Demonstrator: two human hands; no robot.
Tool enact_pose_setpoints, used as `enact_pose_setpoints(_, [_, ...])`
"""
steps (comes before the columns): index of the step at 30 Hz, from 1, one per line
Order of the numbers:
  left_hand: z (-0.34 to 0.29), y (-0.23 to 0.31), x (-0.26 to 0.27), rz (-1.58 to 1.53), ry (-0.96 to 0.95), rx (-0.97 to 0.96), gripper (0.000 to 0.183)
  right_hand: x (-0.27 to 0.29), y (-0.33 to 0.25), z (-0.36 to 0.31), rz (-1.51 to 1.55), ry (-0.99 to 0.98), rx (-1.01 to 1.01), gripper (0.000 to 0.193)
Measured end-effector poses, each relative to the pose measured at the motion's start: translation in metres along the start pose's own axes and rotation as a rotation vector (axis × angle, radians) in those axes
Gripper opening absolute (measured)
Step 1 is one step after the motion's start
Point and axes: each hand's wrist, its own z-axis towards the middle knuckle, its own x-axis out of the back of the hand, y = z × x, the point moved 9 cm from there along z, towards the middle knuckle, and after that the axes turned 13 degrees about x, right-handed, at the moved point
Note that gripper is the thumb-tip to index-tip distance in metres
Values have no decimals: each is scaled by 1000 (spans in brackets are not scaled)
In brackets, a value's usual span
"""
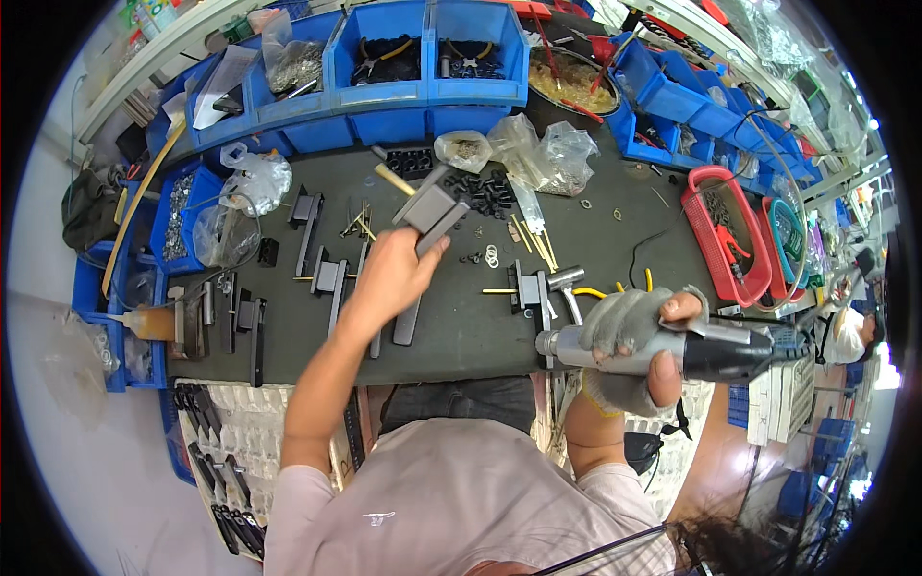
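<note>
Left hand (389,278) raised over the middle of the counter (461,326), fingers closed round a dark grey metal handle (429,213); the handle's block end stands clear above the knuckles, toward the far edge, and its long bar (407,322) runs back below the palm toward the near edge, slightly tilted. Right hand (634,341), in a grey glove, fingers wrapped round a powered driver (663,348) held level past the counter's near right corner; its long axis lies roughly parallel to the near edge, silver end pointing left toward the handle, black end right. The left hand is the nearer to the handle, gripping it; the driver's tip lies well apart, to the right and nearer the person. Counter: dark mat, like handles (322,274) laid out left of centre, pins and washers scattered mid-counter. Blue bins (423,58) line the far edge; red basket (725,235) at the right edge. A workshop, crowded.
</note>
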Motion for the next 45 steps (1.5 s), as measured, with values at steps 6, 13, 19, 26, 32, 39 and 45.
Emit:
enact_pose_setpoints(6, [70,-16,-78,433,-309,-121,26,24,3,-9,-114,35,-28,43])
enact_pose_setpoints(13, [95,-8,-113,609,-336,-236,25,59,3,-17,-236,89,-90,48])
enact_pose_setpoints(19, [103,-17,-122,617,-452,-75,26,65,9,-15,-266,125,-108,49])
enact_pose_setpoints(26, [107,-25,-131,584,-478,-87,30,61,6,-13,-258,53,-20,43])
enact_pose_setpoints(32, [92,-5,-112,468,-402,-193,34,56,-4,-12,-268,151,-47,50])
enact_pose_setpoints(39, [-10,1,-88,-388,-600,200,31,12,-5,-5,-67,111,-106,48])
enact_pose_setpoints(45, [-75,7,-99,-1107,-766,476,27,-6,2,-15,-141,-5,-214,52])
